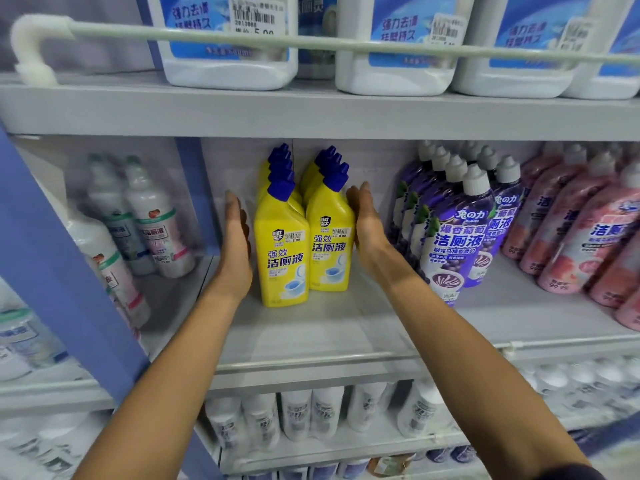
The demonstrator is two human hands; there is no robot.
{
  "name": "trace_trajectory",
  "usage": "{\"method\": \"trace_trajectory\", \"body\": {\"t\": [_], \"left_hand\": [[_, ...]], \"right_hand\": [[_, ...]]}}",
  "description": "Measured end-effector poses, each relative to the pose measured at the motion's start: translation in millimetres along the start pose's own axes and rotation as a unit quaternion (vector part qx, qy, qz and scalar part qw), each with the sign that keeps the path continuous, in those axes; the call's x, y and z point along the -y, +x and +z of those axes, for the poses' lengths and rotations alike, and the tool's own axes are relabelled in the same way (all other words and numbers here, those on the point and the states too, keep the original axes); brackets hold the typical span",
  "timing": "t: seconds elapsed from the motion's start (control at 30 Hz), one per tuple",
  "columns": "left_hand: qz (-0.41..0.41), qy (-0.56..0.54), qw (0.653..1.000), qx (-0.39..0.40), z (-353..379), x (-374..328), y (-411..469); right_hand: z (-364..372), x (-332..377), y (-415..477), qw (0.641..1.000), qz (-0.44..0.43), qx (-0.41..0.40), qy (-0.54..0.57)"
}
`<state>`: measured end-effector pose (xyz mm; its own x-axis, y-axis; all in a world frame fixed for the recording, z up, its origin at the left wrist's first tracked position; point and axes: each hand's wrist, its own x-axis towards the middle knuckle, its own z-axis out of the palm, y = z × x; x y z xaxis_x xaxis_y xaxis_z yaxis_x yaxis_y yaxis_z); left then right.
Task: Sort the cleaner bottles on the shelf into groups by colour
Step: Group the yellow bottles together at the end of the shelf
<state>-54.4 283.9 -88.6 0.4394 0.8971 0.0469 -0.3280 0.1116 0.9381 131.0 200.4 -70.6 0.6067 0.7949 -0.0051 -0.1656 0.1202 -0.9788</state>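
Grey metal shop shelving fills the view, and the middle shelf point(311, 334) carries the work; two rows of yellow plastic cleaner bottles with blue angled caps point(284, 251) run from mid-depth to the back wall, at the shelf's left end beside a blue upright post point(69, 258). The left hand point(237, 244) stands flat, fingers straight and together, just beside the left row; the right hand point(367, 223) is equally flat, its palm seemingly touching the right row's front bottle; neither grips anything. Purple pouch-shaped bottles with white caps point(457, 237) stand near, toward the right, with pink bottles point(581, 237) beyond at the right end.

The likely risk is tipping; these bottles are tall, narrow and top-heavy at the neck, so a squeeze or slide applied high on their sides could topple a row, and the rear bottles are hidden from the hands. A shove rightward could also knock the purple group; a pull toward the front edge could carry one off.
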Motion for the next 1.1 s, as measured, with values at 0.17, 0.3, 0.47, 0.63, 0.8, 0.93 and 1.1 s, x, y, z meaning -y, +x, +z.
{"method": "trace_trajectory", "body": {"t": [0.17,0.3,0.47,0.63,0.8,0.93,1.1], "left_hand": [[-0.046,-0.002,0.997,0.064,15,-2,3],[-0.036,0.006,0.998,0.050,16,-9,-5],[0.075,0.033,0.997,0.002,23,-21,-9],[0.190,0.219,0.957,0.008,6,19,-27],[0.214,0.233,0.949,-0.009,5,25,-31],[0.188,0.221,0.957,-0.011,-1,28,-32],[0.163,0.233,0.959,0.004,-10,43,-38]], "right_hand": [[7,2,5,1.000,0.020,0.005,-0.014],[4,9,2,0.997,0.019,0.009,-0.068],[-1,24,-11,0.995,-0.034,-0.020,-0.086],[-6,-21,-36,0.976,-0.133,0.011,-0.172],[-5,-22,-33,0.961,-0.178,-0.004,-0.213],[-13,-27,-35,0.961,-0.177,0.003,-0.213],[-18,-49,-35,0.948,-0.190,-0.002,-0.255]]}}
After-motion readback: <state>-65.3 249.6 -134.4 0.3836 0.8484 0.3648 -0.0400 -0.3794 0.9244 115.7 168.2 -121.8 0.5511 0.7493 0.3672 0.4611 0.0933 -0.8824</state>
